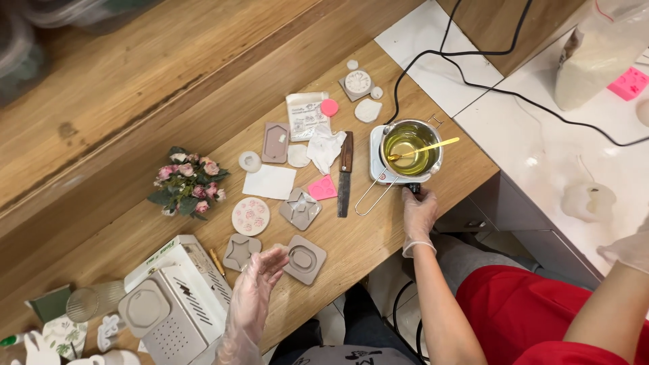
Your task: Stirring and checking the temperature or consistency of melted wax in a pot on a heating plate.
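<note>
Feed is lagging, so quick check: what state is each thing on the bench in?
Melting pot: on the hot plate, filled with yellow liquid, stirrer inside.
Knife: lying flat, untouched.
Left hand: gloved, open, empty, above a grey mould.
Co-worker's hand: gloved, at the hot plate's front.
Right hand: out of view.

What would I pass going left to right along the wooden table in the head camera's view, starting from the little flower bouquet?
Flower bouquet → round rose-patterned disc → pink square mould → knife → metal pot of yellow liquid wax on a small hotplate, with a gloved hand at its knob.
</note>
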